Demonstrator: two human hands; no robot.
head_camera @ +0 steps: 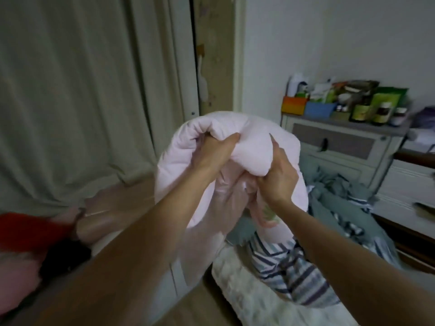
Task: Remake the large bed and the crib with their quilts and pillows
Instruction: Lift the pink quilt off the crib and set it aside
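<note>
A pale pink quilt (pixel 179 165) is bunched up in the air at the centre of the view. My left hand (pixel 213 154) grips its upper fold from below, fingers dug into the fabric. My right hand (pixel 279 175) clutches the bundle just to the right, with the forefinger pointing up along the cloth. Below and to the right lies the large bed (pixel 237 292) with a white textured cover, a blue and white striped pillow (pixel 294 274) and a crumpled grey-green quilt (pixel 334 203). At the lower left is pink bedding (pixel 110 215), blurred.
A white dresser (pixel 339 147) stands at the right, its top crowded with bottles, boxes and green packets. Grey curtains (pixel 70 102) hang at the left beside a door frame (pixel 188 67). A red and a black item (pixel 35 229) lie at the lower left.
</note>
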